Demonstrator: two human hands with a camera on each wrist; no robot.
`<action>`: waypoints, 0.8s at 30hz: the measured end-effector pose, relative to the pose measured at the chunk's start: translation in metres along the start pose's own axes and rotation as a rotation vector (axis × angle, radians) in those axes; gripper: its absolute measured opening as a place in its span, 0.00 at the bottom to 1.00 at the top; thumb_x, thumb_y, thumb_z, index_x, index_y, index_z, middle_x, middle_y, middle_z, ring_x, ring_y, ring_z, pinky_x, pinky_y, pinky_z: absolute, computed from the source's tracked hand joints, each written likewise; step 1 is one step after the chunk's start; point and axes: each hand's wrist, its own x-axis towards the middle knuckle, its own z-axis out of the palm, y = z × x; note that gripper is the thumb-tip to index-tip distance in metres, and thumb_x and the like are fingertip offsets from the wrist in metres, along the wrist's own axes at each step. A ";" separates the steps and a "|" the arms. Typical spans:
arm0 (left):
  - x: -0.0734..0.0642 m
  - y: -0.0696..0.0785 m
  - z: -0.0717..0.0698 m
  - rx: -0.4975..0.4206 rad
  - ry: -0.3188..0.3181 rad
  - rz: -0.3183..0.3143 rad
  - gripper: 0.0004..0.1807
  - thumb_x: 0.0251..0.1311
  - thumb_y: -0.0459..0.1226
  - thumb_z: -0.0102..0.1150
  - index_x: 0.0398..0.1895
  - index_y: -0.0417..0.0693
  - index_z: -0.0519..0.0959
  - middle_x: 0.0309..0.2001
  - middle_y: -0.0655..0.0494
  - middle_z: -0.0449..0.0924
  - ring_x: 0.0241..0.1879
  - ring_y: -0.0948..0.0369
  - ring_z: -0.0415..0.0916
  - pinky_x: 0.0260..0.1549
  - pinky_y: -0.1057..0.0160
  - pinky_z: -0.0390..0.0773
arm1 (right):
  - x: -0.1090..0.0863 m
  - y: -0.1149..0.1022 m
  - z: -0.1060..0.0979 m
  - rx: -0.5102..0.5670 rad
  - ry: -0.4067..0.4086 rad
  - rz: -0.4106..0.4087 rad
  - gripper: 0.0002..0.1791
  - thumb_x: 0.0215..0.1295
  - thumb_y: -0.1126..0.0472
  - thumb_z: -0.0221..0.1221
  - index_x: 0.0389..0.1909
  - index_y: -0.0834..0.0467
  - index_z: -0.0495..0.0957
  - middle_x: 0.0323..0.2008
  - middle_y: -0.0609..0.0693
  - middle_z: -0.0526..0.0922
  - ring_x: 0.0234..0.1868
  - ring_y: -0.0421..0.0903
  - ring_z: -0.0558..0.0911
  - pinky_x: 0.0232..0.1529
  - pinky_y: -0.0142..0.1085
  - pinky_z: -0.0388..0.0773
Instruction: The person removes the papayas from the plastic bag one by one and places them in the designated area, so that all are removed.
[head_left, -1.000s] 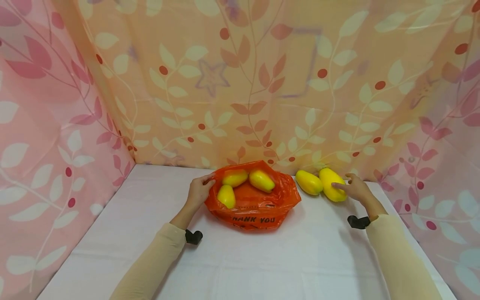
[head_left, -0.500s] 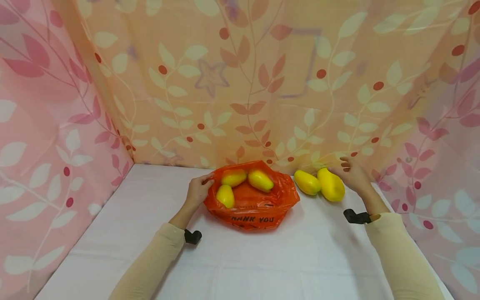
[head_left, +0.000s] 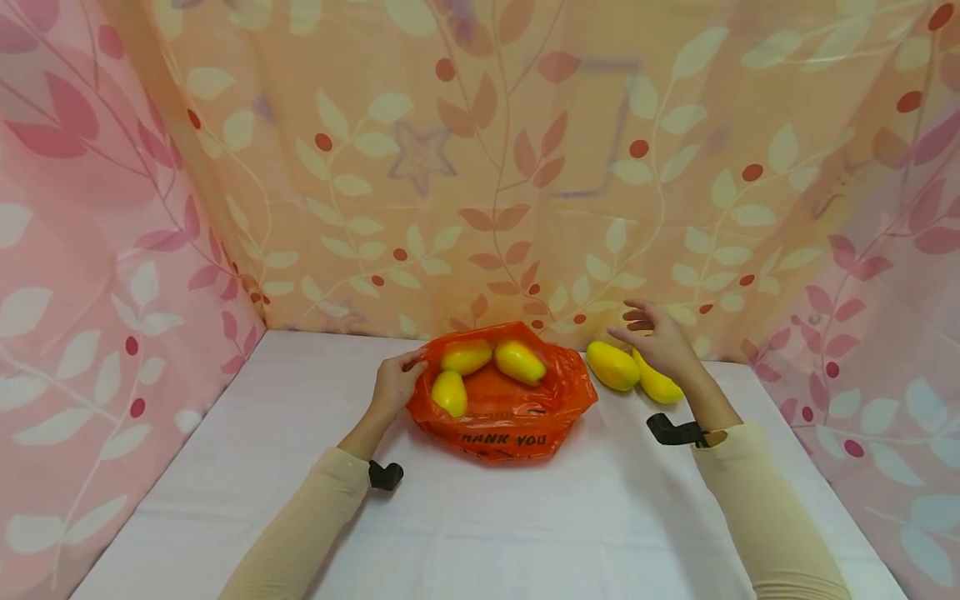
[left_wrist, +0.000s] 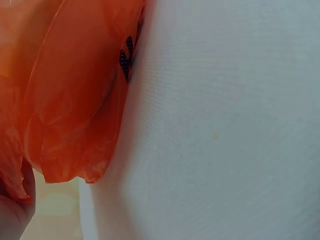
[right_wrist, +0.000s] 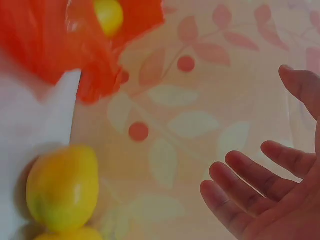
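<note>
Two hands flank one bag, taken as the centre of the dial. At nine o'clock, the left hand (head_left: 396, 385) pinches the bag's rim, thumb and fingers together on the plastic, as it did a second ago. At two o'clock, the right hand (head_left: 660, 337) has left the outer loose fruit, which it touched a second ago, and is raised nearer the bag, its fingers apart and clasping nothing. Three fruits remain inside and two outside, so the change seems one of the hand's place alone, the work no further along. The orange-red bag (head_left: 502, 446) rests on the white table (head_left: 480, 533), creased and thin, mouth spread upward; dark lettering at six o'clock ends in YOU. Within it, all smooth and yellow with a greenish cast, lie the first fruit (head_left: 450, 394) at nine o'clock, the second fruit (head_left: 467, 357) between ten and eleven, and the third fruit (head_left: 520, 362) at one. Outside, the inner loose fruit (head_left: 613, 366) lies between two and three o'clock; the outer loose fruit (head_left: 660, 387), just beside it towards three, is partly hidden by the right hand
</note>
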 end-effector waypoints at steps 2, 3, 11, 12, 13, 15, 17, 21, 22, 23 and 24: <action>0.001 -0.001 0.001 0.002 0.003 -0.003 0.18 0.67 0.34 0.56 0.59 0.40 0.78 0.57 0.41 0.80 0.59 0.49 0.76 0.57 0.52 0.77 | 0.000 -0.008 0.007 0.012 -0.016 -0.021 0.42 0.65 0.42 0.59 0.72 0.60 0.58 0.64 0.68 0.69 0.62 0.65 0.71 0.61 0.59 0.72; 0.001 -0.001 0.001 0.002 0.004 -0.004 0.18 0.67 0.34 0.56 0.59 0.40 0.78 0.57 0.42 0.80 0.59 0.49 0.76 0.57 0.52 0.77 | 0.000 -0.012 0.011 0.016 -0.025 -0.029 0.41 0.65 0.43 0.60 0.72 0.60 0.59 0.64 0.67 0.70 0.62 0.65 0.71 0.61 0.59 0.72; 0.003 -0.002 0.001 0.018 0.017 -0.009 0.18 0.67 0.35 0.56 0.58 0.40 0.79 0.56 0.41 0.81 0.52 0.51 0.78 0.48 0.61 0.82 | 0.003 -0.035 0.040 0.035 -0.100 -0.071 0.37 0.64 0.46 0.62 0.69 0.60 0.64 0.61 0.64 0.73 0.59 0.61 0.75 0.60 0.54 0.74; 0.003 -0.002 0.002 0.018 0.018 -0.015 0.18 0.67 0.35 0.56 0.58 0.40 0.79 0.56 0.42 0.81 0.50 0.52 0.78 0.45 0.64 0.82 | 0.004 -0.038 0.044 0.044 -0.111 -0.071 0.37 0.64 0.46 0.62 0.69 0.59 0.64 0.61 0.64 0.73 0.59 0.61 0.75 0.60 0.54 0.74; 0.003 -0.002 0.002 0.018 0.015 -0.017 0.18 0.67 0.35 0.56 0.58 0.40 0.79 0.56 0.41 0.81 0.46 0.51 0.78 0.40 0.66 0.81 | 0.004 -0.040 0.047 0.056 -0.124 -0.071 0.37 0.64 0.46 0.62 0.69 0.59 0.64 0.61 0.63 0.73 0.59 0.60 0.75 0.60 0.54 0.74; 0.004 -0.002 0.002 0.024 0.013 -0.019 0.18 0.67 0.35 0.56 0.58 0.40 0.79 0.55 0.40 0.81 0.43 0.52 0.78 0.36 0.70 0.79 | 0.005 -0.045 0.053 0.084 -0.149 -0.071 0.37 0.64 0.47 0.62 0.69 0.58 0.64 0.61 0.63 0.73 0.60 0.60 0.74 0.60 0.54 0.74; 0.005 -0.003 0.002 0.026 0.009 -0.022 0.18 0.67 0.35 0.56 0.58 0.40 0.79 0.56 0.40 0.81 0.42 0.53 0.77 0.36 0.69 0.79 | 0.006 -0.049 0.060 0.117 -0.180 -0.065 0.36 0.64 0.47 0.62 0.69 0.58 0.64 0.61 0.63 0.73 0.60 0.60 0.74 0.60 0.53 0.75; 0.006 -0.004 0.003 0.037 -0.006 -0.037 0.18 0.67 0.35 0.56 0.58 0.40 0.78 0.57 0.41 0.79 0.48 0.52 0.77 0.43 0.66 0.81 | 0.009 -0.058 0.075 0.157 -0.229 -0.054 0.35 0.63 0.46 0.63 0.67 0.56 0.67 0.60 0.62 0.74 0.59 0.59 0.75 0.58 0.51 0.77; 0.006 -0.004 0.003 0.037 -0.010 -0.042 0.18 0.67 0.36 0.56 0.59 0.40 0.78 0.58 0.40 0.79 0.47 0.52 0.77 0.41 0.66 0.81 | 0.010 -0.059 0.078 0.159 -0.235 -0.054 0.34 0.63 0.46 0.63 0.67 0.56 0.67 0.60 0.62 0.74 0.59 0.59 0.75 0.58 0.51 0.77; 0.006 -0.004 0.003 0.039 -0.014 -0.046 0.18 0.67 0.36 0.56 0.59 0.40 0.78 0.58 0.40 0.79 0.47 0.52 0.77 0.40 0.68 0.80 | 0.011 -0.061 0.082 0.164 -0.242 -0.057 0.34 0.63 0.47 0.63 0.67 0.56 0.68 0.60 0.63 0.74 0.59 0.59 0.75 0.59 0.51 0.76; 0.006 -0.004 0.003 0.041 -0.016 -0.048 0.18 0.67 0.36 0.56 0.59 0.39 0.78 0.58 0.40 0.79 0.46 0.52 0.76 0.37 0.70 0.79 | 0.012 -0.062 0.085 0.166 -0.246 -0.062 0.34 0.64 0.47 0.63 0.67 0.56 0.68 0.60 0.63 0.75 0.59 0.59 0.75 0.59 0.51 0.76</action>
